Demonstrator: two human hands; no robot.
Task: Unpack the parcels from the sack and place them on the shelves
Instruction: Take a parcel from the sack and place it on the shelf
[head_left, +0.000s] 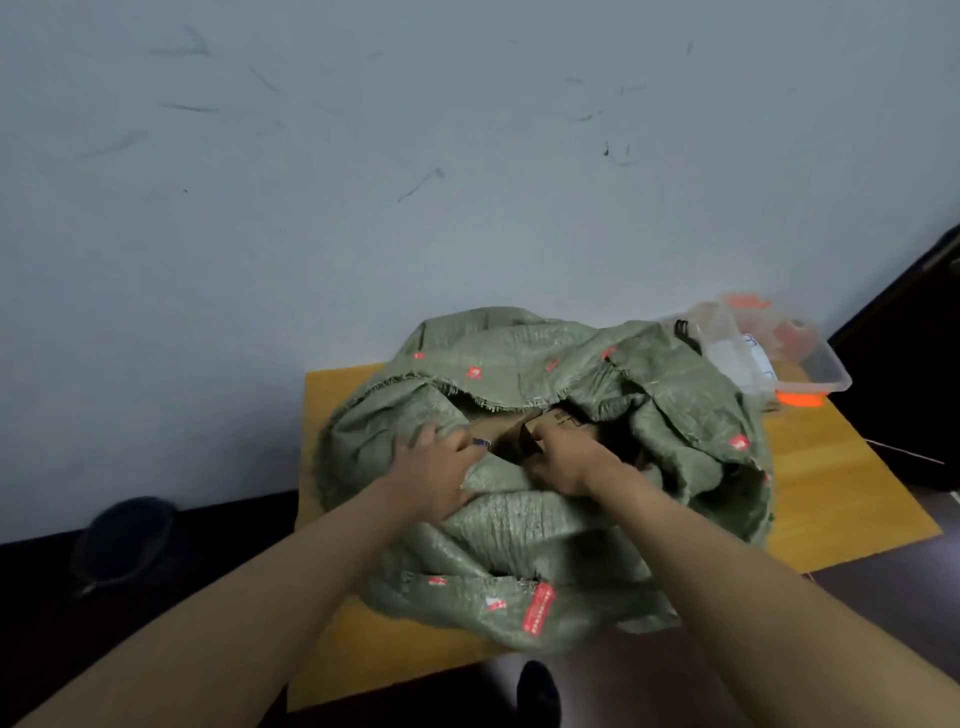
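Observation:
A large green woven sack (545, 525) with small red marks lies slumped on a low yellow wooden table (841, 493). Its mouth gapes at the middle, and a brown cardboard parcel (511, 431) shows inside. My left hand (434, 467) grips the near edge of the sack's opening, fingers curled over the fabric. My right hand (563, 460) reaches into the mouth and holds the brown parcel at its near corner. The rest of the sack's contents is hidden by folds of fabric.
A clear plastic bin (810, 364) with orange clips stands at the table's back right, holding orange items and papers. A pale wall rises behind. A dark round object (122, 540) sits on the dark floor at left. A dark shoe tip (537, 693) shows below the table edge.

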